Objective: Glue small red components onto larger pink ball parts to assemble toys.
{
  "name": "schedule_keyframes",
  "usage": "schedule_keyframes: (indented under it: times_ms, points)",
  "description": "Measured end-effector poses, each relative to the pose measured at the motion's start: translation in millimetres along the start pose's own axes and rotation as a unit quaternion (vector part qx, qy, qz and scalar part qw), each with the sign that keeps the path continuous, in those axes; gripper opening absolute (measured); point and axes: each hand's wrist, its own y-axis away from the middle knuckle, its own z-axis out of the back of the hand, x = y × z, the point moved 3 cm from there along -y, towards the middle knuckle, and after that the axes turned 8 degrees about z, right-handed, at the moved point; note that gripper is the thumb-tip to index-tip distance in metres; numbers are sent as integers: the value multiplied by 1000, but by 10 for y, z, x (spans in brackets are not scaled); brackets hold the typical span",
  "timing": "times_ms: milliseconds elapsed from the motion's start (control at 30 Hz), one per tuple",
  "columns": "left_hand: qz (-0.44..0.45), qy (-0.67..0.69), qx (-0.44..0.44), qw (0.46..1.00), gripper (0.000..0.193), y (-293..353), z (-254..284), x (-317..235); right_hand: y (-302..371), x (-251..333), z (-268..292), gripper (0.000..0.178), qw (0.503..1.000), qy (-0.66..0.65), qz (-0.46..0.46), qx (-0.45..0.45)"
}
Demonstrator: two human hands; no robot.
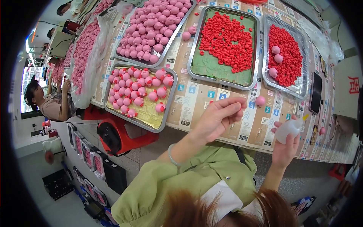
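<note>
Cardboard-covered desk (211, 94) lies beyond my hands; right hand (285, 145) grips a squeeze bottle (289, 128), nozzle up-right; left hand (221, 115) pinches narrow, contents unclear.

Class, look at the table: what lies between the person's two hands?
In the head view, one loose pink ball lies on the paper-covered table, between the left hand and the right hand holding a squeeze bottle.

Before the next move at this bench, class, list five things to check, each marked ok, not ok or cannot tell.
1. Right hand grips the squeeze bottle: ok.
2. Left hand pinches a small piece at its fingertips: cannot tell.
3. Loose pink ball lies on the table within reach: ok.
4. Red caps in the green-lined tray: ok.
5. Bottle tip open: cannot tell.
</note>
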Motion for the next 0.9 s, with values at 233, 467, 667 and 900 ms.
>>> schedule_keyframes:
  times_ms: [233,467,667,900]
  points:
    - [34,83,39,995,25,77,72,135,89,-12,-148,45,994,100,-37,24]
    - [58,98,0,993,27,93,41,128,66,167,-281,39,982,176,-32,56]
    - [70,127,1,989,23,83,13,150,24,228,-394,42,980,175,75,61]
    - [88,120,8,989,23,80,34,186,7,277,-406,41,944,265,169,104]
